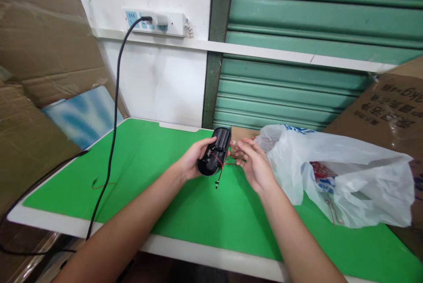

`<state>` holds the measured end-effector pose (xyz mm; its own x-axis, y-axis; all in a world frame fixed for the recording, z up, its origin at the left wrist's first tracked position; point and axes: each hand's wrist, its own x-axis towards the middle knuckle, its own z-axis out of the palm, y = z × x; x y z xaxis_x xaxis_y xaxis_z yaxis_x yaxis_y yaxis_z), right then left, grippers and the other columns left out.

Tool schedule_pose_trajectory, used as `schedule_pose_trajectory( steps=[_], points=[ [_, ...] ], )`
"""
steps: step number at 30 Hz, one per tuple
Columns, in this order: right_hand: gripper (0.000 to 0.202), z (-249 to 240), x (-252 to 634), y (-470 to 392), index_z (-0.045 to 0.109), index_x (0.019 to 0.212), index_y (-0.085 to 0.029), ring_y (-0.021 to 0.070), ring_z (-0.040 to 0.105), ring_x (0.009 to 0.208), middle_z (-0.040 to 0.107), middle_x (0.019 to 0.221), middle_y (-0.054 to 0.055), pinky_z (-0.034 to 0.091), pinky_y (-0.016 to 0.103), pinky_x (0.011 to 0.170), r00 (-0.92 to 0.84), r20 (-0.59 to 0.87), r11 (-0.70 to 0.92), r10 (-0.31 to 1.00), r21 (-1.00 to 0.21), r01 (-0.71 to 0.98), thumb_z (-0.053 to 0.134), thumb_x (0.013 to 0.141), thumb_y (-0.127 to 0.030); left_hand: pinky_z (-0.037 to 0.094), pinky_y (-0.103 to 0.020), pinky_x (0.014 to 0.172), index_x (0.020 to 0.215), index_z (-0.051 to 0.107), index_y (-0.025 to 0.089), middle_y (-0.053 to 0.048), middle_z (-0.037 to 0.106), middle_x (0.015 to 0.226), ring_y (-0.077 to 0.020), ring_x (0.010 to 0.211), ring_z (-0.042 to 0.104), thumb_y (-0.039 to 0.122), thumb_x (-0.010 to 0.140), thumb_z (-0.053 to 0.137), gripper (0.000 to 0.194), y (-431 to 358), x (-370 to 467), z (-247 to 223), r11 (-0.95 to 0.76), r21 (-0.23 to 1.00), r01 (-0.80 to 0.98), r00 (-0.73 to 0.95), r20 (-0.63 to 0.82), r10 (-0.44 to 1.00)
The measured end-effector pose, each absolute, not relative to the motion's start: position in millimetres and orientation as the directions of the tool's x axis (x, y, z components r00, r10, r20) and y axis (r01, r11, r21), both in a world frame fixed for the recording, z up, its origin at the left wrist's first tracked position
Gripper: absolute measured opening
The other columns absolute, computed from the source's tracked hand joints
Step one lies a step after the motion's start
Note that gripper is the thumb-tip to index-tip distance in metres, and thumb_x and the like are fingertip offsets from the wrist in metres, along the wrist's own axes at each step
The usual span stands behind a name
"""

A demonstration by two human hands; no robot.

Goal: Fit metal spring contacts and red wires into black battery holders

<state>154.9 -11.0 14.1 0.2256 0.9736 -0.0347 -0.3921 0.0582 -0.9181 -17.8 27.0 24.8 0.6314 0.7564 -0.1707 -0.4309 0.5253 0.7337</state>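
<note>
My left hand is wrapped round a black plastic housing with rounded ends. Its hollow inner side faces up and shows ribbed slots and small fittings. A thin red wire comes out of the housing and hangs over its edge, with a tiny dark part at the end. Just right of the housing, my right hand is closed in a pinch. A small white piece shows at its fingertips, too small to name. Another bit of red wire runs between the housing and the right fingers.
The green mat covers a white-edged table. A black cable drops from a power strip across the left side. At right lies a white plastic bag with red items. Cardboard stands at left; a loose wire lies near the cable.
</note>
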Motion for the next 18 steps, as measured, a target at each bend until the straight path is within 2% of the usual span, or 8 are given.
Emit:
schedule_pose_trajectory(
  steps=[5, 10, 13, 18],
  points=[
    [0.049, 5, 160, -7, 0.065, 0.089, -0.012, 0.0099, 0.057, 0.069, 0.067, 0.089, 0.006, 0.040, 0.018, 0.049, 0.262, 0.043, 0.084, 0.964, -0.986, -0.147, 0.082, 0.063, -0.051, 0.051, -0.027, 0.058, 0.119, 0.070, 0.006, -0.015, 0.077, 0.089, -0.0167, 0.061, 0.067, 0.034, 0.099, 0.046, 0.042, 27, -18, 25, 0.564, 0.758, -0.326, 0.648, -0.256, 0.718],
    [0.038, 5, 162, -8, 0.071, 0.086, -0.011, 0.0107, 0.060, 0.074, 0.070, 0.093, 0.009, 0.046, 0.020, 0.062, 0.389, 0.361, 0.299, 0.848, -0.930, 0.212, 0.072, 0.078, -0.048, 0.051, -0.025, 0.068, 0.102, 0.073, 0.008, -0.011, 0.075, 0.086, -0.0148, 0.069, 0.067, 0.035, 0.096, 0.055, 0.033, 26, -14, 23, 0.505, 0.799, -0.326, 0.539, -0.282, 0.794],
    [0.036, 6, 160, -12, 0.073, 0.089, -0.012, 0.0110, 0.061, 0.074, 0.070, 0.089, 0.008, 0.047, 0.020, 0.066, 0.288, 0.458, 0.359, 0.841, -0.871, 0.337, 0.069, 0.085, -0.048, 0.050, -0.026, 0.071, 0.097, 0.073, 0.010, -0.009, 0.075, 0.085, -0.0163, 0.071, 0.067, 0.036, 0.092, 0.061, 0.029, 27, -11, 17, 0.429, 0.855, -0.291, 0.463, -0.266, 0.845],
    [0.030, 3, 154, -18, 0.075, 0.090, -0.015, 0.0097, 0.060, 0.073, 0.069, 0.090, 0.006, 0.046, 0.020, 0.064, 0.075, 0.485, 0.398, 0.871, -0.787, 0.471, 0.067, 0.090, -0.043, 0.045, -0.026, 0.066, 0.090, 0.070, 0.013, -0.005, 0.071, 0.077, -0.0153, 0.067, 0.063, 0.032, 0.088, 0.063, 0.021, 27, -8, 10, 0.357, 0.895, -0.268, 0.428, -0.221, 0.876]
  ],
)
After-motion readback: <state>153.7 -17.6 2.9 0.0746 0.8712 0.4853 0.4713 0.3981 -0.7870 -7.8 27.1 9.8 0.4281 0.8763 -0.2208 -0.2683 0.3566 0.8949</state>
